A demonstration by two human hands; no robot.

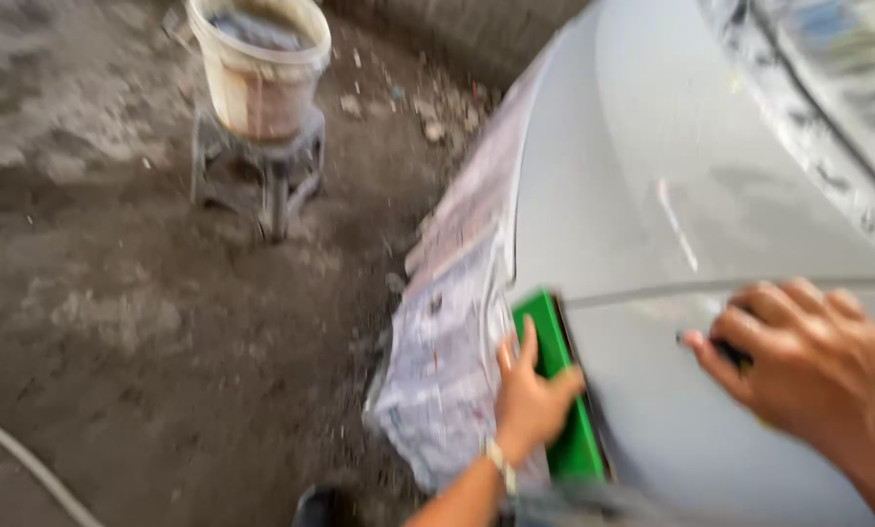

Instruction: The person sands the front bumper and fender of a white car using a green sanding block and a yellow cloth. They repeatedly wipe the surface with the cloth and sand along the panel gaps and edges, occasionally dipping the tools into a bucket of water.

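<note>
Here the left hand (pixel 530 395) lies flat, fingers spread, on green tape (pixel 561 390) along the edge of a grey car panel (pixel 652 166), gripping nothing. Newspaper (pixel 447 361) masks the bodywork just left of the tape. The right hand (pixel 808 361) presses the panel, fingers curled round a small dark object (pixel 728 349) — too blurred to identify. A bucket (pixel 260 63) sits on a stand, well apart.
</note>
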